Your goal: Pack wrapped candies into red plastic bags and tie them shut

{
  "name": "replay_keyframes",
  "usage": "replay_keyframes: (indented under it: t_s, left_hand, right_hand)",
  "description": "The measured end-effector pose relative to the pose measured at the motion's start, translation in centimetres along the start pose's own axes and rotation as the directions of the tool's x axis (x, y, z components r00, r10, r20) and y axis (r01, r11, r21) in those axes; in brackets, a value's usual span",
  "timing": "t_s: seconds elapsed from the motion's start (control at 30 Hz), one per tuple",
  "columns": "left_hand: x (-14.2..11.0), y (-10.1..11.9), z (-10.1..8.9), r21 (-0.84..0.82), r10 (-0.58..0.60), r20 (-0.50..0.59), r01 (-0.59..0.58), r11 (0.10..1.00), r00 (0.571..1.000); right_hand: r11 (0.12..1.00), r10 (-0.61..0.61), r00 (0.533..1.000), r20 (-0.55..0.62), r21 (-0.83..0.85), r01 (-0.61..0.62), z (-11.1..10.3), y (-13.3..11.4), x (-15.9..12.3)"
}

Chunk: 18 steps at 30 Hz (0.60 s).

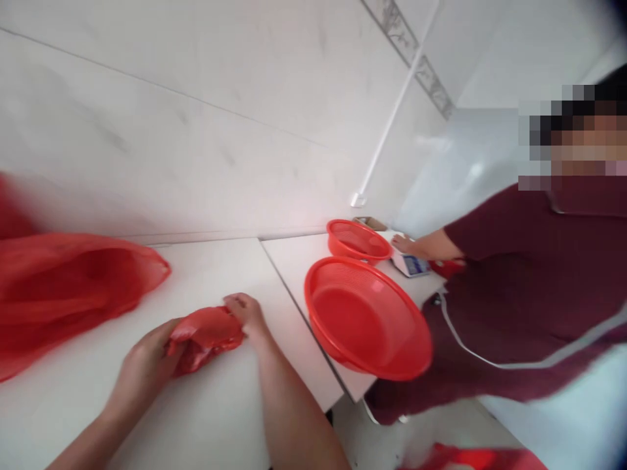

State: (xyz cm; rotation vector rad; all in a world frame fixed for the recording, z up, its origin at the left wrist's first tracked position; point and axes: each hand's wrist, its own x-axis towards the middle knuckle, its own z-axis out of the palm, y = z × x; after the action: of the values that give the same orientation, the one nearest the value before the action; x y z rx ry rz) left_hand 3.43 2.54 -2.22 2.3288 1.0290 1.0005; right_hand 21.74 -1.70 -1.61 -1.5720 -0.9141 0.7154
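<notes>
A crumpled, shiny red plastic bag is held between my two hands, low over the white table. My left hand is closed round its left side. At its upper right edge, the fingers of my right hand are bent onto it. What may be inside the bag cannot be made out. Farther left, a large red plastic bag lies on the table with its mouth gaping toward the right; it is apart from my hands.
A big red basin stands right of my hands, partly over the table edge. Behind it are a smaller red basin and a scale. A co-worker in a maroon shirt reaches toward the scale. More red material lies below right.
</notes>
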Motion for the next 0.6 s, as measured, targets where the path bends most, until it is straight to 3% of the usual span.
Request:
replay_keyframes:
  t_s: [0.13, 0.27, 0.33, 0.43, 0.5, 0.53, 0.6]
  left_hand:
    - [-2.1, -0.1, -4.4, -0.02, -0.032, -0.021, 0.032, 0.999, 0.999]
    - [-5.3, -1.9, -11.4, 0.172, -0.176, -0.173, 0.206, 0.963, 0.969]
    - [-7.1, -2.9, -15.4, 0.276, -0.243, -0.331, 0.339, 0.899, 0.912]
    - [-9.0, -4.0, -20.1, 0.39, -0.282, -0.553, 0.542, 0.745, 0.784]
    - [-9.7, -4.6, -21.6, 0.483, -0.243, -0.635, 0.622, 0.616, 0.733]
    - [-9.9, -5.1, -21.9, 0.537, -0.217, -0.643, 0.634, 0.556, 0.735]
    - [-10.5, -6.3, -21.5, 0.637, -0.21, -0.591, 0.61, 0.471, 0.779]
  right_hand:
    - [0.998, 0.042, 0.997, 0.06, 0.041, -0.045, 0.7, 1.0, 0.1]
    - [0.999, 0.024, 0.99, 0.137, 0.035, -0.029, 1.2, 2.3, 0.4]
    - [1.0, 0.021, 0.987, 0.159, 0.001, -0.022, 1.1, 2.5, 0.3]
    - [0.998, 0.019, 0.985, 0.172, -0.056, -0.01, 0.9, 2.5, 0.0]
    - [0.997, 0.019, 0.985, 0.173, -0.083, -0.004, 0.8, 2.6, -0.1]
    - [0.996, 0.019, 0.985, 0.171, -0.093, -0.003, 0.8, 2.6, -0.1]
    - [0.994, 0.018, 0.986, 0.166, -0.106, 0.0, 0.9, 2.7, -0.1]
